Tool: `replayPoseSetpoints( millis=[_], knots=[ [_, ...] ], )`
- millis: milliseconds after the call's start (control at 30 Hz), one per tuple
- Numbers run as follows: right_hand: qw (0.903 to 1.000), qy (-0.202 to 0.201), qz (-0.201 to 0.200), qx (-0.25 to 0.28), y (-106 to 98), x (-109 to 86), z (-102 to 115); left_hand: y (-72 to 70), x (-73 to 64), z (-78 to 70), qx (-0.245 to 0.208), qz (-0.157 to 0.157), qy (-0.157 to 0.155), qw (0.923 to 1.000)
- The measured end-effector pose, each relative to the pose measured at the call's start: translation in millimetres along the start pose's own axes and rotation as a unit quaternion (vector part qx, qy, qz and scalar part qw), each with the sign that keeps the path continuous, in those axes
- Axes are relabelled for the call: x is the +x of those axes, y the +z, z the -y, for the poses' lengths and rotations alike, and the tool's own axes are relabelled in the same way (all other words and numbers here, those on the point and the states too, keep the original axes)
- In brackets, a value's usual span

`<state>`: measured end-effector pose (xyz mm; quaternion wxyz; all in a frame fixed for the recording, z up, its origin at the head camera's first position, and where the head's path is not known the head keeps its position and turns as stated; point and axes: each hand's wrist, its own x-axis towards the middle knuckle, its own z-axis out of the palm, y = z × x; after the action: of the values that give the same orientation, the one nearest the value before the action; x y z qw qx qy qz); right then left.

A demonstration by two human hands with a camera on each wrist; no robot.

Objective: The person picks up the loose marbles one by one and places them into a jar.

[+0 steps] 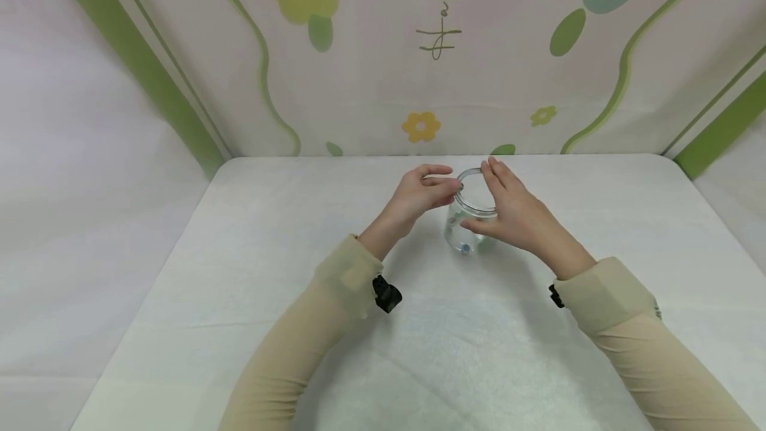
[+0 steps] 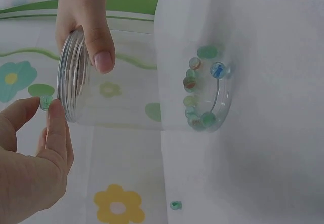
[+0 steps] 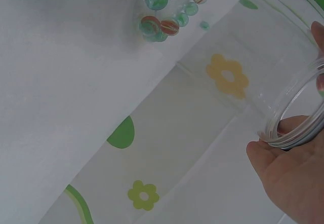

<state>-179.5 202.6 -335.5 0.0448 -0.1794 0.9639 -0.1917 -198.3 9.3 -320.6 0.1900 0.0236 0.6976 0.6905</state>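
A clear glass jar [image 1: 454,228] stands upright near the far edge of the table, with several green, brown-streaked and blue marbles [image 2: 190,83] lying at its bottom. My left hand [image 1: 419,195] is beside the mouth of the jar and pinches a green marble [image 2: 45,102] between thumb and fingertips, just outside the rim. From the other side, my right hand [image 1: 520,215] holds the jar around its neck. The thumb lies along the glass, and the fingers reach across the rim [image 3: 276,133].
A single green marble [image 2: 175,204] lies on the white tabletop [image 1: 251,251] outside the jar. Behind the table's far edge hangs a cloth [image 1: 371,85] printed with flowers. Dark wrist cameras [image 1: 387,293] sit at both sleeve cuffs.
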Motion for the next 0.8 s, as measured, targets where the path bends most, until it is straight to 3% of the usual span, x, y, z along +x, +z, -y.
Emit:
replayPoseSetpoints(
  millis=[433, 800],
  knots=[
    [1.0, -0.003, -0.005, 0.0, 1, 0.3, 0, -2.5, 0.9, 1.5, 0.004, -0.005, -0.006, 1.0],
    [1.0, 0.0, -0.004, -0.001, -1, 0.7, 0, -29.2, -2.9, 12.3, 0.022, -0.015, -0.034, 0.9991]
  ],
)
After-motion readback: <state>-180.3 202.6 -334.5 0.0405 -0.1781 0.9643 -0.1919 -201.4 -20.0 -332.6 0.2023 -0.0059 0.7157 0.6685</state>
